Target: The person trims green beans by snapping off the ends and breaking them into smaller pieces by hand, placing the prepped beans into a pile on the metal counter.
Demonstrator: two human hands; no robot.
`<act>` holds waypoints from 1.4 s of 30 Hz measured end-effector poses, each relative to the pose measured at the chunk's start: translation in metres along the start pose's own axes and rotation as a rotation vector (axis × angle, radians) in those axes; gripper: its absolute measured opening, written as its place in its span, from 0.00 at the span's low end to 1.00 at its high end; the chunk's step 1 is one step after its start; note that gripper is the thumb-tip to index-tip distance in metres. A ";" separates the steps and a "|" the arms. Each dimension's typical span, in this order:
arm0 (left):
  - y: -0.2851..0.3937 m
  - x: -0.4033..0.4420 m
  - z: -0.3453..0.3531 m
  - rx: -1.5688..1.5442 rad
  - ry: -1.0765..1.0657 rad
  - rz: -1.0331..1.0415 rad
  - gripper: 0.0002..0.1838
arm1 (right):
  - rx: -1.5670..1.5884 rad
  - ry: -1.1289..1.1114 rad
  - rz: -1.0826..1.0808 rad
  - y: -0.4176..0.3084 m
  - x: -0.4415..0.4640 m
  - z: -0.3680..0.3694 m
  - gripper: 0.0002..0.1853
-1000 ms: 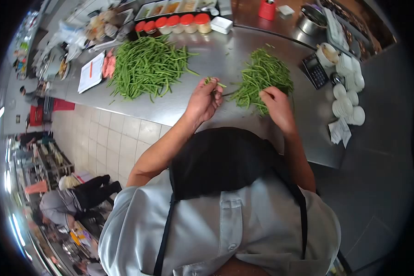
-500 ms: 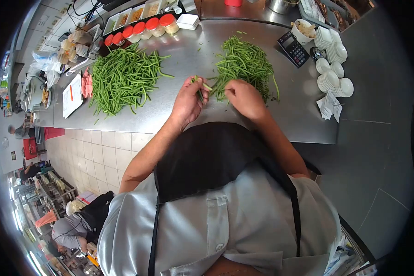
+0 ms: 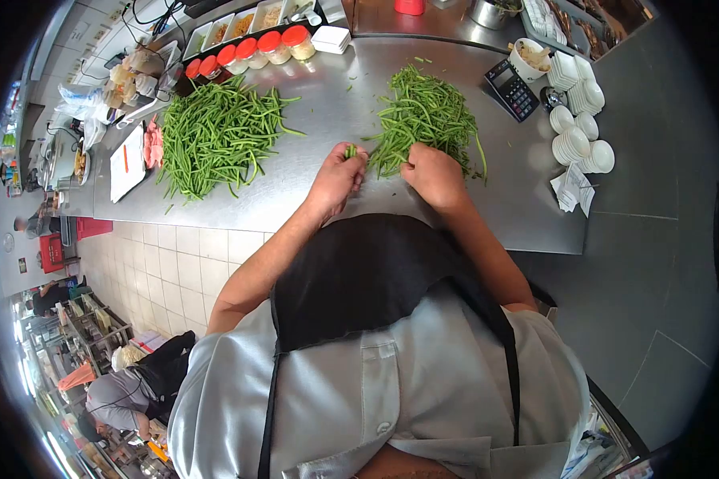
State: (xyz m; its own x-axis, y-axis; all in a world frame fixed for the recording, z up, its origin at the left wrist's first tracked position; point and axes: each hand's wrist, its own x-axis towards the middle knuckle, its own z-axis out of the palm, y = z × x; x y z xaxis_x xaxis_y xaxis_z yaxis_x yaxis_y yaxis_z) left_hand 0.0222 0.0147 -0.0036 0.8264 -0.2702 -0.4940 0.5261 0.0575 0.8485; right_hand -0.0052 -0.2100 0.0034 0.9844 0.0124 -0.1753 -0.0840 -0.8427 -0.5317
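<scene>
My left hand [image 3: 338, 182] is closed round a few green beans [image 3: 350, 151], whose ends poke out by the thumb. Just right of it, my right hand [image 3: 435, 180] has its fingers curled in at the near edge of the right-hand green bean pile [image 3: 430, 112]. What those fingers pinch, if anything, is hidden. A larger, looser pile of green beans [image 3: 216, 136] lies farther left on the steel table [image 3: 319, 96].
Red-lidded jars [image 3: 298, 42] line the table's back left. At the right stand a calculator [image 3: 511, 90], a tub [image 3: 529, 60] and stacked white dishes [image 3: 571, 142]. A notepad [image 3: 126, 166] with an orange pen lies far left. Other people [image 3: 120, 399] are in the background.
The hands have moved slightly apart, my right hand shifting right and a little down. The bean tip that stuck out between them no longer shows. The camera view has shifted slightly.
</scene>
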 end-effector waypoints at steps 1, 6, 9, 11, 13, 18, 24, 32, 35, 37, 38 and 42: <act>0.000 -0.001 0.004 0.124 -0.008 0.067 0.05 | 0.034 -0.034 0.026 -0.003 -0.003 -0.008 0.14; -0.002 0.003 0.014 0.483 0.034 0.297 0.06 | 0.042 0.038 -0.085 -0.002 -0.015 -0.018 0.10; 0.000 0.005 0.007 0.668 0.139 0.246 0.08 | -0.025 0.165 -0.231 0.011 -0.006 -0.009 0.06; -0.001 0.005 0.004 0.819 0.186 0.247 0.11 | -0.054 0.250 -0.316 0.015 0.008 0.000 0.04; -0.001 -0.001 0.007 0.977 0.207 0.284 0.14 | -0.065 0.324 -0.395 0.015 0.018 0.009 0.04; 0.011 -0.009 0.017 1.036 0.190 0.312 0.14 | -0.113 0.278 -0.345 0.018 0.025 0.007 0.05; 0.012 -0.009 0.030 0.998 0.073 0.527 0.14 | -0.139 0.286 -0.420 0.019 0.018 0.001 0.04; -0.018 0.025 0.026 1.258 0.011 0.487 0.17 | -0.142 0.325 -0.636 0.025 0.040 0.008 0.04; -0.019 0.031 0.031 1.228 0.021 0.578 0.15 | -0.127 0.276 -0.628 0.016 0.032 -0.006 0.05; -0.010 0.027 0.036 1.189 0.022 0.607 0.13 | -0.083 0.255 -0.622 0.009 0.027 -0.014 0.05; -0.003 0.023 0.037 1.172 0.051 0.622 0.12 | -0.050 0.250 -0.632 0.007 0.028 -0.017 0.05; 0.013 0.013 0.038 1.177 0.116 0.648 0.11 | 0.035 0.165 -0.556 0.018 0.032 -0.025 0.07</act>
State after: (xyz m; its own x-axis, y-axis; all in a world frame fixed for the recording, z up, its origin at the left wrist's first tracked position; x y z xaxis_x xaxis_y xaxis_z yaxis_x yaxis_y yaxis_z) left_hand 0.0323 -0.0250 0.0087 0.9013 -0.4234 0.0914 -0.3977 -0.7251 0.5622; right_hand 0.0286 -0.2382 0.0094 0.8929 0.3617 0.2682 0.4503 -0.7153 -0.5344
